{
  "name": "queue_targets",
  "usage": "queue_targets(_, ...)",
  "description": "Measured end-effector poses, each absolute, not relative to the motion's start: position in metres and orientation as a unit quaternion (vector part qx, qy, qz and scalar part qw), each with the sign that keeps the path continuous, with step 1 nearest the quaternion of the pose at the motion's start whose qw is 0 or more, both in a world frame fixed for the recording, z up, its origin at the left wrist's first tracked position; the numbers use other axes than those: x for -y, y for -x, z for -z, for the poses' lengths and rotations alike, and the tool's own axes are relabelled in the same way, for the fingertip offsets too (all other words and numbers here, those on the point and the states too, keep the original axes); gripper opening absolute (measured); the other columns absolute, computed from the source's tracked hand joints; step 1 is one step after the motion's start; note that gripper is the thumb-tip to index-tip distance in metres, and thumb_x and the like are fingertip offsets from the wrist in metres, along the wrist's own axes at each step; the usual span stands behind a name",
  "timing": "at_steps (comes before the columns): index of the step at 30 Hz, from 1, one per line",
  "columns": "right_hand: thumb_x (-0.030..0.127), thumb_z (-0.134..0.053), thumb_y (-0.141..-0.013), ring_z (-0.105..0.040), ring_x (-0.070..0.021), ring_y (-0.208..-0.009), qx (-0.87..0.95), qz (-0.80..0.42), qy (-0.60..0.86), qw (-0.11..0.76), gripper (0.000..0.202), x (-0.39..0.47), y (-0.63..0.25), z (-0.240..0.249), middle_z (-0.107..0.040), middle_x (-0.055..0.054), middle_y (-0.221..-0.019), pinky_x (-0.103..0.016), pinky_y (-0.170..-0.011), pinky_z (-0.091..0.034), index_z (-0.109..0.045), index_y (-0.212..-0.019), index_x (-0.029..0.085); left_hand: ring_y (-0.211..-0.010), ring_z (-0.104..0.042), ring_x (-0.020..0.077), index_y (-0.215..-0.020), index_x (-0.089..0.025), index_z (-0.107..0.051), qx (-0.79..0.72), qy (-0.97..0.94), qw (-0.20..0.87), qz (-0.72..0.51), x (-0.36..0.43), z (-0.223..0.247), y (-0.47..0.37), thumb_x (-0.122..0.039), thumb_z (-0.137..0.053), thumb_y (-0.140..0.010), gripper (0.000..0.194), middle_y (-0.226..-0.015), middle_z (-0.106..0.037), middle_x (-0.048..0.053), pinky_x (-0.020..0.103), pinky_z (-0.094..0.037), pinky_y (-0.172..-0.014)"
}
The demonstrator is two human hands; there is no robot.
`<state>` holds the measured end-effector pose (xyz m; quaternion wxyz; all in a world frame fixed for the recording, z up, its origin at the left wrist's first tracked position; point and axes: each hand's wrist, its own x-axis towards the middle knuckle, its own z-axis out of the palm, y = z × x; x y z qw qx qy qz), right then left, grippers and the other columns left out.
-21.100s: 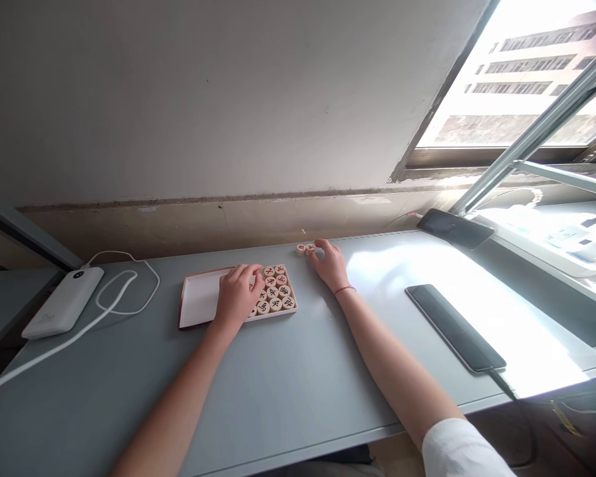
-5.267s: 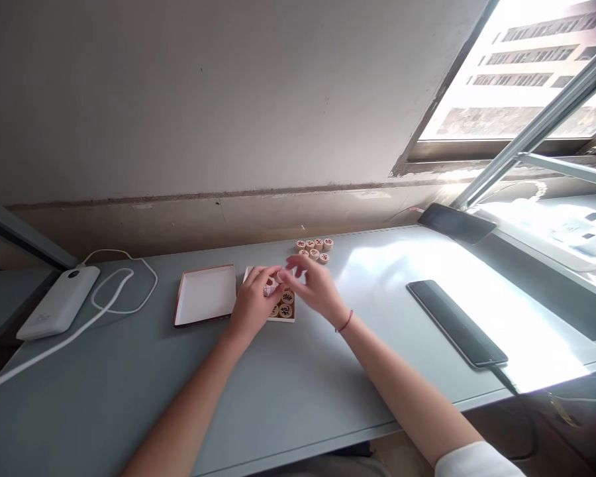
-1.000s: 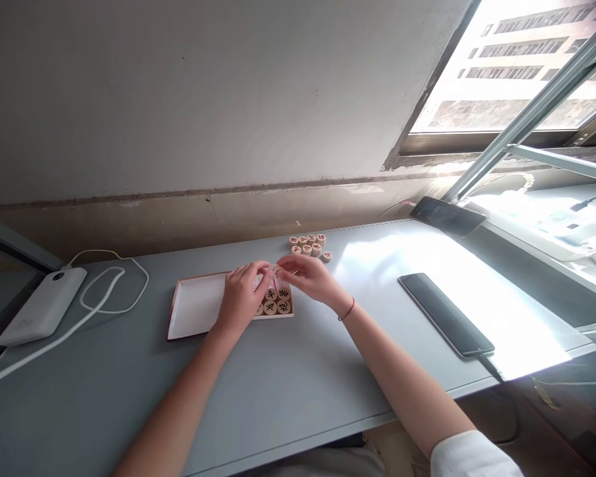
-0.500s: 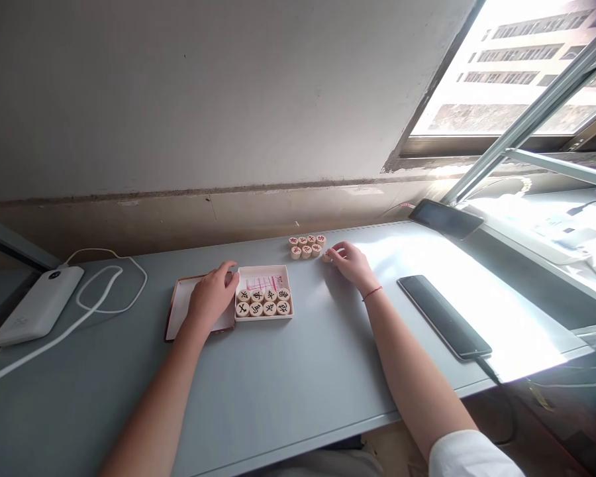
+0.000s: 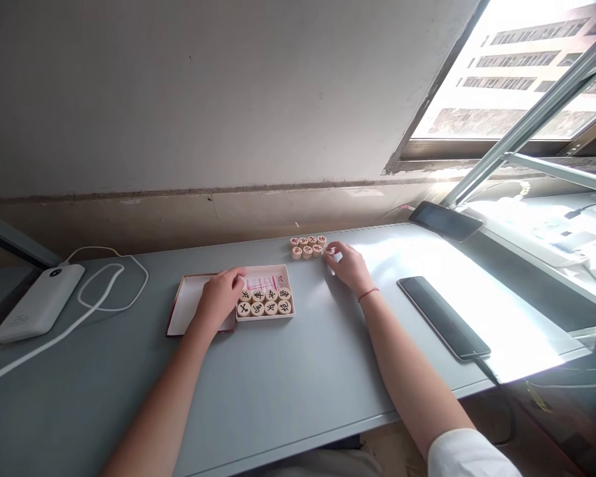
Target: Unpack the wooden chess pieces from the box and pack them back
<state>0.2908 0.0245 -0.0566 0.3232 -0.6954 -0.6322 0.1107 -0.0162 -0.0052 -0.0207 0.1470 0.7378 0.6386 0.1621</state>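
Near the back of the desk, my right hand (image 5: 352,270) pinches a round xiangqi piece (image 5: 330,251) at the right end of the front row. Several more pieces with red characters (image 5: 306,252) stand there in two rows. My left hand (image 5: 222,295) is at the left wall of a shallow white box (image 5: 289,275), its fingers closed over that edge; the fingertips are partly hidden. Two rows of pieces with black characters (image 5: 271,308) fill the near half of this box. Under the left hand lies the open box lid (image 5: 183,308), white inside with a dark red rim.
A phone (image 5: 444,317) with a cable lies on the right of the desk, and another dark device (image 5: 444,220) leans at the back right. On the left are a white power bank (image 5: 38,303) and a looped white cable (image 5: 99,303). A metal frame (image 5: 531,119) rises at right.
My left hand has moved right onto the box's edge, and its fingers have closed. My right hand has brought its piece slightly up and beside the front row of red pieces.
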Motion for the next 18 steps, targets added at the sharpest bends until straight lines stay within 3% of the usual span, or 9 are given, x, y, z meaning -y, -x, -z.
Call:
queue_targets(9,0.025,-0.055,-0.072,-0.055,-0.0151,-0.064,0.622,-0.113,0.698,0.337,0.019,-0.0229,-0.2937,0.0569,-0.067,-0.002,-0.090,-0.028,-0.065,-0.043,-0.061,-0.090,0.025,-0.082,-0.063,0.0206,-0.092,-0.023,-0.068,-0.654,-0.725,0.153,-0.156,0.0071,0.0186,0.0156,-0.022,-0.039,-0.084,0.030,-0.089,-0.071,0.003,0.027,-0.041,-0.066)
queue_targets(18,0.030,-0.054,-0.077,-0.054,-0.0155,-0.060,0.600,-0.093,0.720,0.336,0.018,-0.0284,-0.2864,0.0631,-0.069,0.000,-0.091,-0.028,-0.061,-0.041,-0.060,-0.094,0.028,-0.084,-0.063,0.0212,-0.093,-0.022,-0.068,-0.657,-0.717,0.172,-0.157,0.0070,0.0187,0.0141,-0.022,-0.039,-0.085,0.029,-0.089,-0.071,0.003,0.027,-0.043,-0.069)
